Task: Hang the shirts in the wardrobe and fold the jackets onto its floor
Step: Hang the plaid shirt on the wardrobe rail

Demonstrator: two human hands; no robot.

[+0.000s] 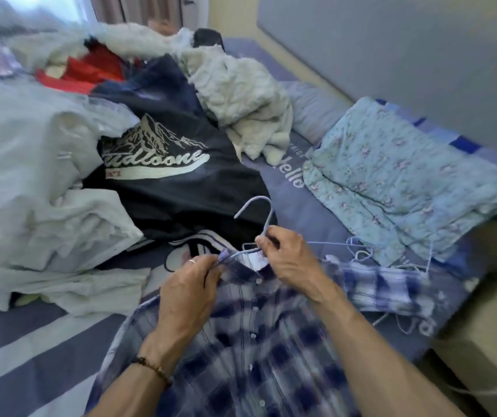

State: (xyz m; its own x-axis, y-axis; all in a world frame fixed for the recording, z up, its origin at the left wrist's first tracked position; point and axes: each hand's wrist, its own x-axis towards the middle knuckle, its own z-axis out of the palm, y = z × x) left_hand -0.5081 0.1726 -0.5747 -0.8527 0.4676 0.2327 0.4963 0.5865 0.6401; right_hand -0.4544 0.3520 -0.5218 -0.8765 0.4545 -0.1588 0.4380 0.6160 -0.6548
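Bed with blue-grey printed sheet (301,212) serves as the work surface, so the garment can be spread flat while being dressed on a hanger. Big heap of clothes at left and rear: pale grey-white garments (30,164), black jacket with white mountain print (175,176), cream fleece garment (241,94), all well apart from the hands, likely waiting their turn. Blue-and-white plaid button shirt (256,341) lies front-up on the near bed edge, directly under both forearms, collar end away from the person. Left hand (187,293) pinches the collar, lifting it to open the neck. Right hand (289,260) grips the neck of a pale lilac wire hanger (256,206), hook up, one arm running under the collar. More lilac hangers (361,251) just right. Wardrobe not in view.
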